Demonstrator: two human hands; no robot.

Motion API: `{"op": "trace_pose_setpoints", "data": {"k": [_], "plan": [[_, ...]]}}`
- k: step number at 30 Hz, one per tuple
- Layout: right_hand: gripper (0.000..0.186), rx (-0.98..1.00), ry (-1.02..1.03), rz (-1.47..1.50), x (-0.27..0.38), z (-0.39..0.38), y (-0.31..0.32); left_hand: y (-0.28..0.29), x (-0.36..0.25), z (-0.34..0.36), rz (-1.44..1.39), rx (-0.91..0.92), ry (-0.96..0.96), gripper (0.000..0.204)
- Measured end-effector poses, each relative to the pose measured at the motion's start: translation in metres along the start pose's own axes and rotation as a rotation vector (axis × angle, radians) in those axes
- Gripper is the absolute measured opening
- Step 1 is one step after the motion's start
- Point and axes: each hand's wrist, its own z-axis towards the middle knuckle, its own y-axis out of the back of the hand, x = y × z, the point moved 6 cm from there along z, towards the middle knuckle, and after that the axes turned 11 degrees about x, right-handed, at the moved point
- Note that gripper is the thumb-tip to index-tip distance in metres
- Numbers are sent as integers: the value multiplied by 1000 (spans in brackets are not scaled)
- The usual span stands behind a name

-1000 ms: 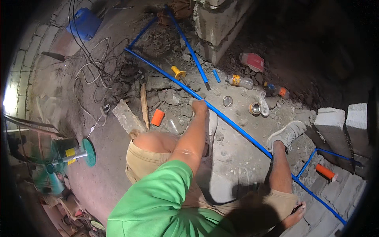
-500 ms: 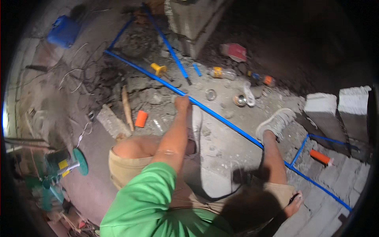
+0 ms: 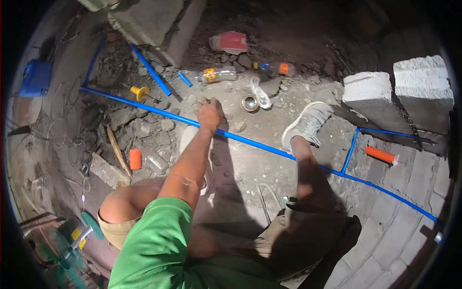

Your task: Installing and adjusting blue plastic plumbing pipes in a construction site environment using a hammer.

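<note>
A long blue pipe (image 3: 255, 144) runs across the floor, passing under my left forearm and by my right leg. My left hand (image 3: 209, 113) reaches past it, palm down, fingers bent toward the concrete; whatever lies under them is hidden. Just right of that hand stands an open can (image 3: 250, 103), with a crumpled white strip (image 3: 260, 93) beside it. A short blue pipe piece (image 3: 185, 79) and a loose blue pipe (image 3: 150, 70) lie farther off. My right hand (image 3: 350, 230) is a dark shape in shadow by my right knee; its fingers cannot be made out.
Plastic bottles (image 3: 219, 74) and rubble lie ahead. White-topped blocks (image 3: 368, 87) stand at right, near an orange tube (image 3: 380, 154). A yellow spool-shaped piece (image 3: 140, 93), wood stick (image 3: 118, 150) and orange cylinder (image 3: 135, 158) lie left. A green fan (image 3: 65, 262) is lower left.
My left hand has left the blue pipe and moved beyond it, over the spot where a second round can stood. The view has swung right, and my right hand has gone into shadow.
</note>
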Motion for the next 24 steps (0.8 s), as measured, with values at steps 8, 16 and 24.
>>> {"op": "trace_pose_setpoints", "data": {"k": [8, 16, 24], "plan": [[40, -39, -166, 234, -26, -2, 5, 4, -22, 5, 132, -5, -104, 40], [41, 40, -145, 86, -42, 0, 9, 9, -89, 18, -701, 103, -313, 54], [40, 116, -137, 99, -36, 7, 8, -10, -119, 8, -600, 111, -388, 48]]}}
